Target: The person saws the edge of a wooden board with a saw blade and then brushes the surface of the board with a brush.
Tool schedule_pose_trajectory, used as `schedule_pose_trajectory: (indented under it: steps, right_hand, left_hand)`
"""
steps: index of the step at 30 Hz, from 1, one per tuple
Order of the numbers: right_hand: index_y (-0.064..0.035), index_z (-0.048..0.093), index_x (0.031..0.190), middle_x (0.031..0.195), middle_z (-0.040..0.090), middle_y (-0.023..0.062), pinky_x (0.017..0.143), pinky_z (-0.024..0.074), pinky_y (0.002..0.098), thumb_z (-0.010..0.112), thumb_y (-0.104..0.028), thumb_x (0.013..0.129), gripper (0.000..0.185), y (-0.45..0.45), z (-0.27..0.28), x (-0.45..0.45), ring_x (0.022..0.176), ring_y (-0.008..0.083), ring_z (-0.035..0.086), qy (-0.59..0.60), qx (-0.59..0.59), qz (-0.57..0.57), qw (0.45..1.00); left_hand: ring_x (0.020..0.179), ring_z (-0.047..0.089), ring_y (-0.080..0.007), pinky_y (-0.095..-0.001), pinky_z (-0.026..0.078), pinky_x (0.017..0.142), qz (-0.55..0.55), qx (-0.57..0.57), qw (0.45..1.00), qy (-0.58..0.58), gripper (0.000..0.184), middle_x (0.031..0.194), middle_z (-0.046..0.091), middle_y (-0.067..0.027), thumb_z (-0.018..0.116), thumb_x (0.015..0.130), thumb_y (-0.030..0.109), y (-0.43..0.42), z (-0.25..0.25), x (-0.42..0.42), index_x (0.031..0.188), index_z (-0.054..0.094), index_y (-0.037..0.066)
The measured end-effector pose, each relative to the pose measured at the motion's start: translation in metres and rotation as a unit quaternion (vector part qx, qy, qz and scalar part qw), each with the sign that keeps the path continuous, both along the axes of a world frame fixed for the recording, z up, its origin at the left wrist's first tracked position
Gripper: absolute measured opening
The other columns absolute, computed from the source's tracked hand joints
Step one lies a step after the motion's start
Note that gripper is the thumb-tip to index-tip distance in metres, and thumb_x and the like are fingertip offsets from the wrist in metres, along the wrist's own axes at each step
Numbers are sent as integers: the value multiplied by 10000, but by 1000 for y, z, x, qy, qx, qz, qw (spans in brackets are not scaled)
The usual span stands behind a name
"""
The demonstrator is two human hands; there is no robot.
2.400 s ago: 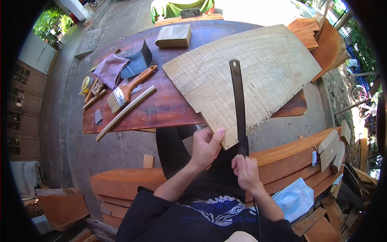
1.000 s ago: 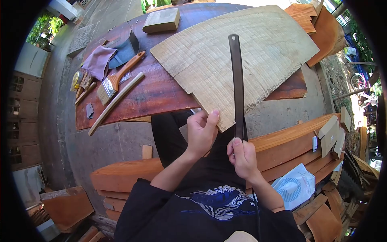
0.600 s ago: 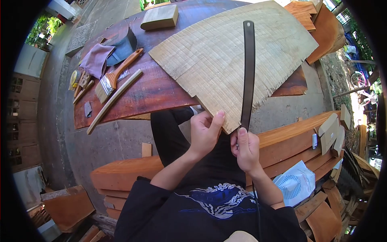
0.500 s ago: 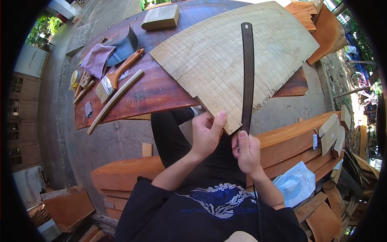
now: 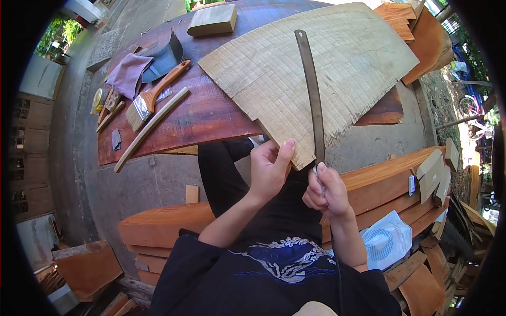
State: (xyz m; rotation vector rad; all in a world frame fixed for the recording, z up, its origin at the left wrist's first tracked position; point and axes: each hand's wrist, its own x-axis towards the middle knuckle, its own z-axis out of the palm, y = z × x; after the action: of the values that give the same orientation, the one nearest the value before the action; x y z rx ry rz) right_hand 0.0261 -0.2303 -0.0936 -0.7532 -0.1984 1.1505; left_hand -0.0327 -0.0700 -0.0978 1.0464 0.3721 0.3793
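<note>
My left hand [image 5: 271,171] is closed on the narrow near end of a pale, fan-shaped wooden board [image 5: 263,68], thumb on top and fingers below. My right hand [image 5: 329,194] grips the lower end of a long, dark saw blade [image 5: 310,79] with a small hole at its far tip. Something whitish seems wrapped around the part in my fist. The blade points away from me, overlapping the board's surface in view, and its lower part passes by the board's near corner. The board's right edge is jagged and splintered.
The board lies over a reddish-brown wooden table [image 5: 211,118]. On the table's left are a paintbrush [image 5: 158,97], a thin wooden stick [image 5: 153,129], a purple cloth [image 5: 125,73] and a wooden block [image 5: 212,21]. Stacked timber [image 5: 385,176] is at my right.
My right hand has turned the saw blade so its tip swings left, and the blade now shows narrower and slightly curved. My left hand stays on the board's near end.
</note>
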Motion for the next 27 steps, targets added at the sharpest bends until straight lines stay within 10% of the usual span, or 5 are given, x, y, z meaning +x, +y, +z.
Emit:
schedule_pose_trajectory:
  steps: [9, 15, 27]
  right_hand:
    - [-81, 445, 691, 456, 321, -35, 359, 197, 243, 331, -404, 1096, 530, -3, 0, 11, 361, 56, 228, 20, 32, 36, 999]
    - [-39, 531, 727, 525, 420, -18, 436, 281, 236, 391, -350, 1093, 501, 5, 5, -15, 467, 53, 383, -344, -248, -115, 898]
    - [-41, 537, 735, 531, 426, -28, 435, 286, 222, 362, -355, 1099, 511, -1, 1, -36, 462, 42, 373, -254, -224, -106, 935]
  left_hand:
    - [448, 379, 3, -218, 239, 397, -3, -2, 1000, -1, 292, 608, 520, 60, 574, 1032, 250, 2, -4, 1, 893, 656, 7]
    - [447, 382, 0, -214, 241, 398, -5, -3, 1000, 6, 294, 607, 519, 59, 577, 1031, 251, 3, -1, 1, 898, 655, 1]
    - [451, 409, -2, -207, 266, 394, -6, -4, 1000, -2, 282, 607, 537, 52, 588, 1026, 236, 4, 0, 4, 904, 670, -5]
